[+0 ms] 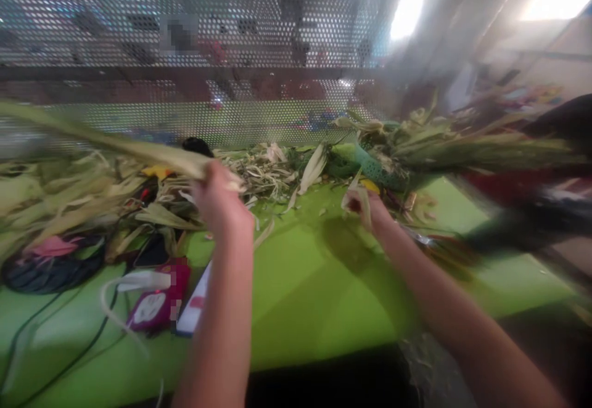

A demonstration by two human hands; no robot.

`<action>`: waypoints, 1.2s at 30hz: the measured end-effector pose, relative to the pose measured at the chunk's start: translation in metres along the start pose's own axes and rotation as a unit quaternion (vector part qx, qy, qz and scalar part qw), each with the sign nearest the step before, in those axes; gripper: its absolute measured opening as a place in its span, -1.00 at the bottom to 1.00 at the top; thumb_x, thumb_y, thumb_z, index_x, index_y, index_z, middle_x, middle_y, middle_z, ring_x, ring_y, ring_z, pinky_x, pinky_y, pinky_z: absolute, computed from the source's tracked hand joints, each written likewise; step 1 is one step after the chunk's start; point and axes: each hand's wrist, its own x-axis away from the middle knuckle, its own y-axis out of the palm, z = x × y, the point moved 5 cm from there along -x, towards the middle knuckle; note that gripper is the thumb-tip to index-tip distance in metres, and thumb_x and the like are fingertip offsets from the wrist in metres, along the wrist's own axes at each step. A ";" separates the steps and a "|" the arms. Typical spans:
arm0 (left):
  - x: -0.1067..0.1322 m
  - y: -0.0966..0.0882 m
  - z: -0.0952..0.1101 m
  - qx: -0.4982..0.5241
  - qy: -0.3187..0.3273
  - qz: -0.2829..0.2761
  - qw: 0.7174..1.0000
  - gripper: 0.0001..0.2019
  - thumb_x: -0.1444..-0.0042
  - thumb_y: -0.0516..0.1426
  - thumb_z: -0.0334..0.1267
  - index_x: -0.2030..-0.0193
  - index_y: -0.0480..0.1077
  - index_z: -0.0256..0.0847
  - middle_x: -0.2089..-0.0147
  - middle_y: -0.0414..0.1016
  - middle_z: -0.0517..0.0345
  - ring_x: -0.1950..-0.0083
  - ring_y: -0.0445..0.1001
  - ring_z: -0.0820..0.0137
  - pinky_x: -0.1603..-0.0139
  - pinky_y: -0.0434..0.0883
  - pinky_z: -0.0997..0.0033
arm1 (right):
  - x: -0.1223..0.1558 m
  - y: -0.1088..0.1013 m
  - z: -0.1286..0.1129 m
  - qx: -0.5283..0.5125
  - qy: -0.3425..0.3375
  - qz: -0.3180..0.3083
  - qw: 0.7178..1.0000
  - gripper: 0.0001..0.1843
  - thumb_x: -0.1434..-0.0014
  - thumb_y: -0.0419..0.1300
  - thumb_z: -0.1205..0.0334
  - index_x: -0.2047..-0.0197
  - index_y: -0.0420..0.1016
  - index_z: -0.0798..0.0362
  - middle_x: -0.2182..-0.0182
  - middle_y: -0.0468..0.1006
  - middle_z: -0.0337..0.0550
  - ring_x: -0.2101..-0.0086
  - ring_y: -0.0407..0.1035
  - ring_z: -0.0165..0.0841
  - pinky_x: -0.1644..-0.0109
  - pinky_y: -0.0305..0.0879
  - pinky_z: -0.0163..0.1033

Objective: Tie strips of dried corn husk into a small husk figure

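My left hand (218, 201) is closed round a long pale green corn husk (115, 144) that stretches up and to the left over the husk heap. My right hand (367, 209) is further right, above the green table (296, 297), and pinches a small strip of husk (356, 197) between its fingers. Both arms reach in from the bottom of the view. The picture is smeared by motion.
A heap of corn husks (259, 174) runs along the table's back edge before a perforated metal screen (208, 38). At the left lie black cables (50, 272), a purple box (157, 303) and a white card. A blurred dark shape (531, 223) and more husks fill the right.
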 end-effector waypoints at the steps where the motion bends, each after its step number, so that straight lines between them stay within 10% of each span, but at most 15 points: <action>1: 0.009 0.012 -0.017 -0.039 -0.044 -0.051 0.997 -0.83 -0.09 0.13 -0.16 0.18 0.30 -0.10 0.10 0.49 0.20 0.02 0.48 0.35 0.03 0.38 0.30 | 0.003 0.002 -0.002 -0.021 0.016 -0.003 1.000 -0.64 0.10 0.28 -0.07 0.45 0.29 0.01 0.58 0.43 -0.23 0.61 0.28 -0.44 0.52 0.32 -0.30; 4: 0.043 0.043 -0.070 -0.165 -0.140 -0.193 0.957 -0.77 -0.09 0.08 -0.18 0.18 0.41 -0.23 0.23 0.51 0.06 0.19 0.47 0.30 0.17 0.38 0.28 | 0.014 0.009 -0.013 -0.081 0.043 -0.033 0.995 -0.59 0.18 0.40 -0.03 0.39 0.38 0.04 0.52 0.46 -0.25 0.55 0.31 -0.46 0.44 0.35 -0.32; 10: 0.082 0.062 -0.119 -0.186 -0.095 -0.302 0.930 -0.83 -0.07 0.14 -0.19 0.27 0.46 -0.24 0.33 0.52 0.15 0.30 0.43 0.37 0.22 0.35 0.39 | 0.036 0.023 -0.042 -0.088 0.022 -0.093 0.991 -0.59 0.20 0.46 -0.03 0.42 0.45 0.05 0.55 0.45 -0.30 0.55 0.30 -0.47 0.39 0.32 -0.31; 36: 0.115 0.069 -0.113 -0.070 -0.119 -0.354 0.925 -0.86 -0.07 0.18 -0.26 0.25 0.53 -0.20 0.29 0.58 0.15 0.23 0.50 0.40 0.10 0.40 0.41 | 0.044 0.028 -0.042 -0.008 0.013 -0.053 0.998 -0.63 0.05 0.32 -0.03 0.31 0.54 0.12 0.43 0.57 -0.14 0.50 0.32 -0.41 0.39 0.27 -0.30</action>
